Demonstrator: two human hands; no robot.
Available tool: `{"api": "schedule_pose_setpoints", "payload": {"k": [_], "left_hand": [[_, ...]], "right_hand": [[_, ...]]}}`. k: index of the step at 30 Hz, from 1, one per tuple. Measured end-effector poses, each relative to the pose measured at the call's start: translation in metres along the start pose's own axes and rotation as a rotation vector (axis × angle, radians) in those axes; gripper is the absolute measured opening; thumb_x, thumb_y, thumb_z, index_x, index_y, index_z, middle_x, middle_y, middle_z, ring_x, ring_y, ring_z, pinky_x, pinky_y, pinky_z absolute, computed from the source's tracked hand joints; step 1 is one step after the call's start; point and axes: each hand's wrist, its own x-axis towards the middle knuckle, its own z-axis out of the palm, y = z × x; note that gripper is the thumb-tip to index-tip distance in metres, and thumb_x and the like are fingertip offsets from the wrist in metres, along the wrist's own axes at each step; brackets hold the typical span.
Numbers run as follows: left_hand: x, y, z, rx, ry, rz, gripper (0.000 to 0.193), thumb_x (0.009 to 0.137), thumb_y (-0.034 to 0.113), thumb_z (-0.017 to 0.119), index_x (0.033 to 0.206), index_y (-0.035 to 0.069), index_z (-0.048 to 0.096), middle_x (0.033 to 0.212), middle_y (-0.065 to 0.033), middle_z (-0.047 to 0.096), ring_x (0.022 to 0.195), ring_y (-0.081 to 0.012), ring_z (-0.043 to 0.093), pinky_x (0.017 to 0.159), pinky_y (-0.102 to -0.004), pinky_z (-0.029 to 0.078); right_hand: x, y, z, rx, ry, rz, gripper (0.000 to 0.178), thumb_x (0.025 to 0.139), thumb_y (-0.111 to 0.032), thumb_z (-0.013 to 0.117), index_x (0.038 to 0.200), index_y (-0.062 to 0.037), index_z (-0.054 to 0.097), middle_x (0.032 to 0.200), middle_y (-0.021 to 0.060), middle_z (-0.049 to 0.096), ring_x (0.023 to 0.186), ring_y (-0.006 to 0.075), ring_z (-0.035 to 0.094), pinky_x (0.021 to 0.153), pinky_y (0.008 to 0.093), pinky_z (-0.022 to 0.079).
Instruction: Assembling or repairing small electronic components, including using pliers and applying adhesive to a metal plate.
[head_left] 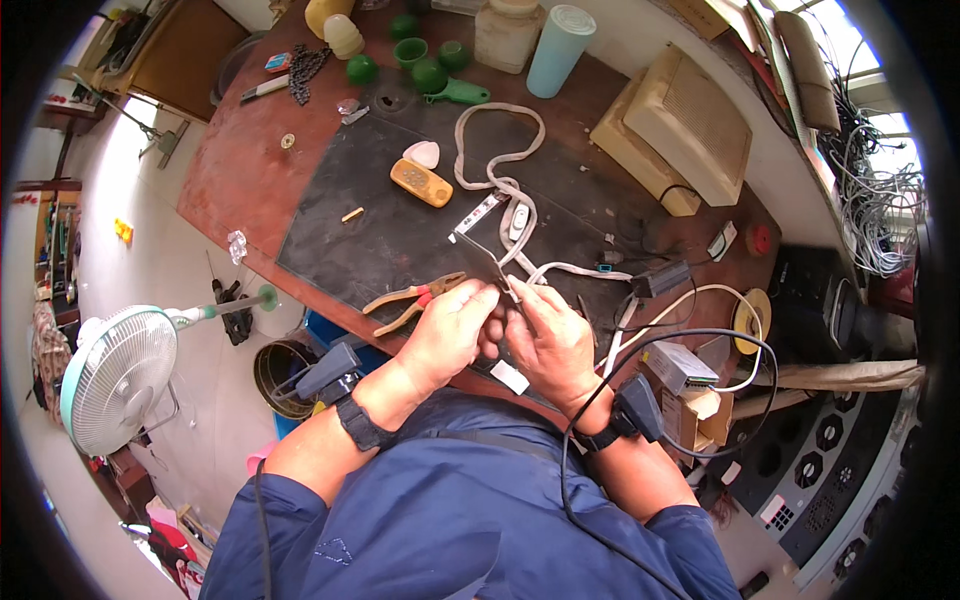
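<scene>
Both hands meet at the near edge of the table, fingertips pinched together. My left hand [455, 322] is closed beside the thin dark strip [483, 260] that sticks up from between the hands. My right hand [552, 338] is closed too, its thumb and forefinger by a small pale end. My fingers hide most of what they grip, and I cannot tell what kind of piece it is. Just beyond lies a whitish cord [499, 148], looped and knotted, next to a white switch piece [518, 221]. Pliers [413, 298] with orange-red handles rest left of my left hand.
A yellow handset [421, 183] lies mid-table. Green cups [409, 53], a light blue tumbler [561, 50] and a beige box-like casing [690, 125] stand at the back. A black adapter [661, 279] sits right. A fan [122, 380] stands left of the table; a black cable [700, 333] loops by my right wrist.
</scene>
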Motion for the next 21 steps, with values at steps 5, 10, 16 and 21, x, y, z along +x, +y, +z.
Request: {"api": "schedule_pose_setpoints", "payload": {"k": [5,10,16,21], "left_hand": [[-0.002,-0.002,-0.006,-0.059,0.004,-0.045,0.029,0.105,0.029,0.042,0.099,0.006,0.058,0.077,-0.0029,0.059,0.060,-0.0093,0.057,0.048,-0.0182,0.041],[-0.008,-0.008,-0.029,-0.302,-0.061,0.066,0.017,0.098,0.016,0.045,0.101,0.004,0.057,0.094,-0.0100,0.065,0.079,-0.0187,0.066,0.061,-0.0240,0.050],[-0.016,-0.003,-0.063,-0.391,0.061,0.186,0.026,0.086,0.009,0.050,0.109,0.001,0.057,0.099,-0.0117,0.064,0.082,-0.0201,0.064,0.067,-0.0266,0.050],[-0.016,-0.003,-0.064,-0.038,0.122,0.101,0.034,0.096,0.023,0.063,0.118,-0.002,0.058,0.098,-0.0029,0.063,0.080,-0.0089,0.059,0.072,-0.0220,0.049]], "right_hand": [[0.002,0.000,0.001,-0.001,-0.012,-0.008,0.038,0.085,-0.005,0.064,0.122,-0.0044,0.063,0.104,0.0138,0.067,0.084,0.0294,0.069,0.072,0.0357,0.056],[0.005,0.003,0.001,0.215,-0.026,0.171,0.033,0.087,-0.005,0.063,0.120,-0.0018,0.064,0.105,0.0143,0.067,0.090,0.0252,0.068,0.078,0.0327,0.054],[0.007,0.007,-0.005,1.123,-0.027,0.636,0.028,0.096,-0.007,0.056,0.122,0.0001,0.063,0.107,0.0023,0.068,0.093,0.0098,0.063,0.082,0.0252,0.052],[0.012,0.010,-0.005,1.341,-0.030,0.730,0.027,0.094,-0.007,0.054,0.120,-0.0015,0.062,0.109,0.0050,0.069,0.091,0.0133,0.067,0.082,0.0264,0.054]]}}
